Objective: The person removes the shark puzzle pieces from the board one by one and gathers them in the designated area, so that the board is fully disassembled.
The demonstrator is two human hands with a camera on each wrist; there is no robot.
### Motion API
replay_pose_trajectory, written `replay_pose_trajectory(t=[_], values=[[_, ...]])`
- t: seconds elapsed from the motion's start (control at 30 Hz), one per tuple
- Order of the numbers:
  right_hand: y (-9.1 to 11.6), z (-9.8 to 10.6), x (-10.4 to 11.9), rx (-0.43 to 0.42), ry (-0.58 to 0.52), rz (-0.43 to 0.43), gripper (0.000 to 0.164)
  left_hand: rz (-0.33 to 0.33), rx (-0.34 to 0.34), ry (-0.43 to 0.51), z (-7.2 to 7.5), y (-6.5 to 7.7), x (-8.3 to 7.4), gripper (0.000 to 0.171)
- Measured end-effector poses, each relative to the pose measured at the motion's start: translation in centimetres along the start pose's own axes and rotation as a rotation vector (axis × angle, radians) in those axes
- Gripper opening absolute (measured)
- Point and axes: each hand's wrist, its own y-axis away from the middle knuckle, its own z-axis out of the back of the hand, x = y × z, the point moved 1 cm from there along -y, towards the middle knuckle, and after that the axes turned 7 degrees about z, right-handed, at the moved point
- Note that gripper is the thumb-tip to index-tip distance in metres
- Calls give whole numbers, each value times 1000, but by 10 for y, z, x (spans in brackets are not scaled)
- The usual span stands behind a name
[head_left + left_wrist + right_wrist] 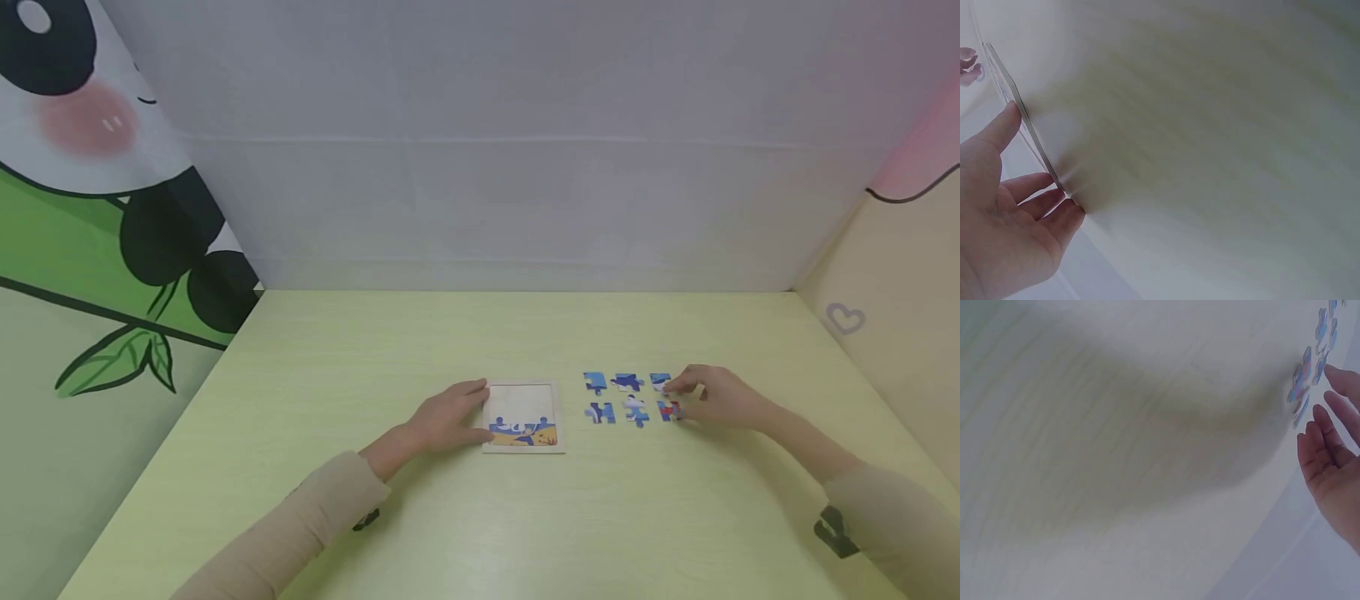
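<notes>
My left hand point(450, 417) rests at the left side of a square jigsaw puzzle tray point(522, 452), its thumb and fingertips touching the frame. Assembled pieces with a blue and sandy picture point(522, 432) fill the tray's lower part; bare pale board shows above. To the tray's right, several loose puzzle pieces lie in two rows. Over the right end of these rows is my right hand point(723, 398), thumb and fingers apart. Its fingertips are close to the upper-right piece point(660, 379) and the red-and-blue piece point(669, 411). Whether they touch, I cannot tell.
The pale yellow table point(420, 517) reaches back to a grey-white wall point(487, 200). Painted side walls stand left and right, the right one with a heart drawing point(845, 318). Dark straps point(835, 533) show beneath the beige sleeves.
</notes>
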Motion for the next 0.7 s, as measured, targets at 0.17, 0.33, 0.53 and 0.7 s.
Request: replay_pose_trajectory(t=[0.17, 0.33, 0.53, 0.7], values=[[-20, -8, 21, 6, -43, 17, 28, -4, 7, -4, 0, -1, 0, 67], [-42, -28, 46, 35, -96, 88, 24, -16, 10, -2, 0, -1, 0, 66], [-61, -55, 76, 91, -143, 129, 26, -54, 32, 54, 1, 2, -3, 63], [-69, -72, 91, 127, -195, 91, 30, -75, 52, 50, 0, 5, -7, 60]])
